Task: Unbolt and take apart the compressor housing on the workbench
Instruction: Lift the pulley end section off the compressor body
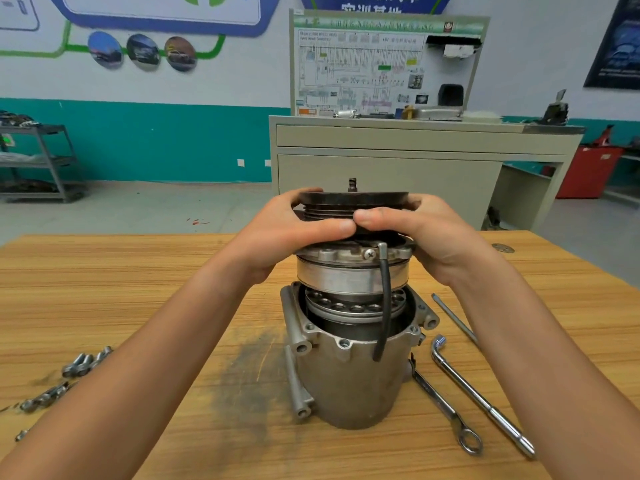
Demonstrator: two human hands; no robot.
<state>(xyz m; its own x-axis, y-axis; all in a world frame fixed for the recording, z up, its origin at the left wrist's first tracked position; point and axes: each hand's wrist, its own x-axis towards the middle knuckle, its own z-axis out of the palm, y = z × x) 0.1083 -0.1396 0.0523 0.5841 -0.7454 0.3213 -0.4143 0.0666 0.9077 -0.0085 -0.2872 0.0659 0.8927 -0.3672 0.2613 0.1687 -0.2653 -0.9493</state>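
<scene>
Wooden workbench (104, 271), seen from above. Compressor housing (349, 382) stands upright at the bench's centre, its mouth open. The pulley and front assembly (346, 202) sits partly above that mouth, with a black cable (384, 306) hanging down its front. Left hand (294, 233) and right hand (426, 233) grip the pulley from opposite sides, fingers curled round its rim, thumb tips meeting in front. To the housing's right lie an L-shaped socket wrench (481, 400) and a spanner (446, 410). Loose bolts (86, 362) lie well apart to the left.
</scene>
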